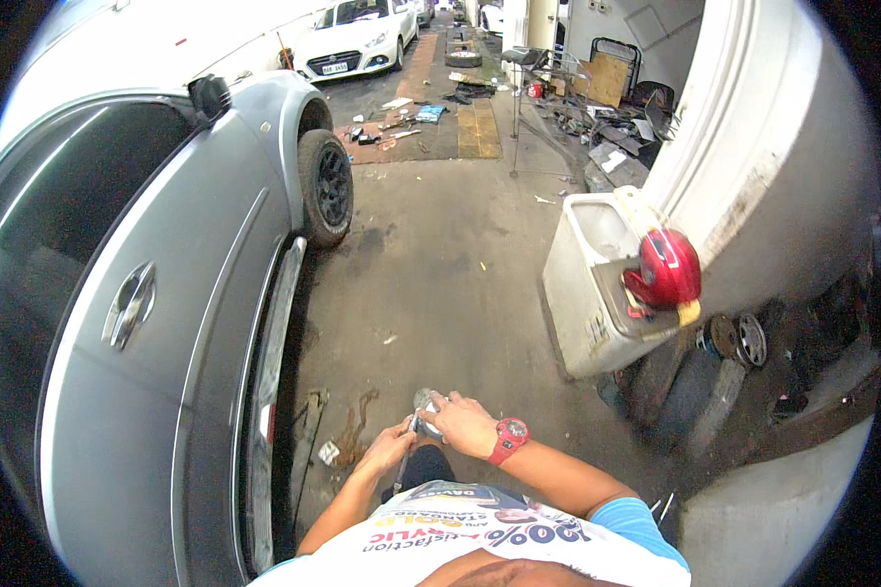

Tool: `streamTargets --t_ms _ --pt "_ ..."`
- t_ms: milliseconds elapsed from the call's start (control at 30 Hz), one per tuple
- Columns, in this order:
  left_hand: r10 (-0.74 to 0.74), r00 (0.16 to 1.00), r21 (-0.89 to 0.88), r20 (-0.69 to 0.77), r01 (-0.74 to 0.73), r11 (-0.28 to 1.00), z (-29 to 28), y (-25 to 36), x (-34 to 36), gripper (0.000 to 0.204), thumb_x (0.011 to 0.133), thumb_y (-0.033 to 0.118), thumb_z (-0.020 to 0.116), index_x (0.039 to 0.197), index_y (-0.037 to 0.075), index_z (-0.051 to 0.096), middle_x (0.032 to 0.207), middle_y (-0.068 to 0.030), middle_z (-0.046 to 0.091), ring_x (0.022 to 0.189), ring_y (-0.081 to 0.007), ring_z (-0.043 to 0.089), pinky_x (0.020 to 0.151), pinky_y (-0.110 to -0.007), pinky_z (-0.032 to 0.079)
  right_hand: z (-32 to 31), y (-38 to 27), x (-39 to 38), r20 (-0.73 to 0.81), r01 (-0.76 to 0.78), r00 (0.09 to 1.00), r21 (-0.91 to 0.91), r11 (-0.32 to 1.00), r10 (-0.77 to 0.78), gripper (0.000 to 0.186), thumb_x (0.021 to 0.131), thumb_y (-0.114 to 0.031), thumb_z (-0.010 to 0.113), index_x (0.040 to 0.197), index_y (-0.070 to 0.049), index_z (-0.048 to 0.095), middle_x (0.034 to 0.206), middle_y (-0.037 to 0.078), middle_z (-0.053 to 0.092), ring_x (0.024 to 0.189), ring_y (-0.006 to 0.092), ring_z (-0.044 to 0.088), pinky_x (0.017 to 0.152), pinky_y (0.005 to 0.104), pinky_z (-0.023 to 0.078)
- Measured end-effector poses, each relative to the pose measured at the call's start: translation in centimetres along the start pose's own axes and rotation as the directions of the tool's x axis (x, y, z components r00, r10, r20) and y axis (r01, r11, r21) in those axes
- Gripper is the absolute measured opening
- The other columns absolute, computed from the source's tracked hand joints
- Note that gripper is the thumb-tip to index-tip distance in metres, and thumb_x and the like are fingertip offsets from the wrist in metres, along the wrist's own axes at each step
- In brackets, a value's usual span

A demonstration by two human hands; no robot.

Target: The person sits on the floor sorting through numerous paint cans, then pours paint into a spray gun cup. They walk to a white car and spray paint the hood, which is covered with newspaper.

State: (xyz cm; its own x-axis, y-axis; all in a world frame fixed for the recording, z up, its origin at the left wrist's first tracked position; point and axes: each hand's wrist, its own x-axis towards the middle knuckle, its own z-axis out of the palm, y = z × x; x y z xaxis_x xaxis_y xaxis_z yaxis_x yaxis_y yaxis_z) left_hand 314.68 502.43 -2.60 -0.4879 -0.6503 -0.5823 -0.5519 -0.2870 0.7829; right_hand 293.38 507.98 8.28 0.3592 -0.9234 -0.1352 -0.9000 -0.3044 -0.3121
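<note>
Both hands meet in front of my body around a small silver-grey object [424, 401] with a rounded top; its kind is not clear. My right hand [463, 428], with a red watch [508, 440] at the wrist, has its fingers closed over the object's right side. From the left, my left hand [390, 445] pinches a slim grey rod-like part [401, 474] that runs down from the object toward my shirt. Fingers and palms hide part of the object, so I cannot tell whether the rod belongs to it.
A grey car [196, 254] stands close on the left, its front wheel [329, 186] turned out. On the right is a white tub-like appliance [582, 293] bearing a red helmet [668, 269]. Scattered parts [401, 125] and a white car [357, 39] lie farther off.
</note>
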Motion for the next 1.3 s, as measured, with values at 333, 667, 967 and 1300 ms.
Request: streamTargets --t_ms 333,667,967,1300 --pt "0.011 0.994 0.27 0.107 -0.039 0.962 -11.9 24.3 29.5 0.066 0.085 0.034 0.056 0.144 0.007 0.051 0.109 -0.0158 0.07 0.102 -0.0263 0.064 0.09 -0.037 0.048 -11.6 24.2 20.5 -0.15 -0.206 0.964 0.092 0.974 0.218 0.073 0.075 -0.018 0.08 0.142 -0.013 0.052 0.144 0.023 0.046 0.125 0.0416 0.051 0.101 0.0464 0.051" --pt "0.009 0.98 0.304 0.196 -0.069 0.95 -15.8 40.3 61.5 0.067 0.086 0.033 0.057 0.151 0.018 0.047 0.095 -0.01 0.068 0.084 -0.0189 0.063 0.08 -0.033 0.049 -19.8 52.8 36.9 -0.303 -0.248 0.894 0.282 0.927 0.331 0.07 0.078 -0.022 0.08 0.141 -0.008 0.053 0.146 0.022 0.047 0.131 0.0395 0.049 0.105 0.0436 0.046" --pt "0.002 1.0 -0.309 0.031 0.008 0.951 -21.9 60.5 82.6 0.059 0.085 0.01 0.057 0.145 0.01 0.055 0.09 0.0025 0.06 0.08 -0.0085 0.052 0.075 -0.023 0.042 -38.5 79.6 55.6 -0.49 0.09 0.859 0.427 0.9 0.147 0.073 0.085 -0.034 0.075 0.147 -0.008 0.046 0.15 0.022 0.044 0.136 0.0416 0.045 0.114 0.0465 0.036" --pt "-0.099 0.981 -0.41 -0.167 0.023 0.912 -33.9 72.7 113.8 0.057 0.09 0.019 0.054 0.147 0.021 0.052 0.085 0.0048 0.063 0.074 -0.0042 0.053 0.062 -0.023 0.037 -24.4 124.0 69.3 -0.066 -0.655 0.557 0.577 0.487 0.828 0.069 0.091 -0.047 0.066 0.145 -0.006 0.05 0.144 0.024 0.051 0.135 0.0371 0.048 0.114 0.043 0.038"
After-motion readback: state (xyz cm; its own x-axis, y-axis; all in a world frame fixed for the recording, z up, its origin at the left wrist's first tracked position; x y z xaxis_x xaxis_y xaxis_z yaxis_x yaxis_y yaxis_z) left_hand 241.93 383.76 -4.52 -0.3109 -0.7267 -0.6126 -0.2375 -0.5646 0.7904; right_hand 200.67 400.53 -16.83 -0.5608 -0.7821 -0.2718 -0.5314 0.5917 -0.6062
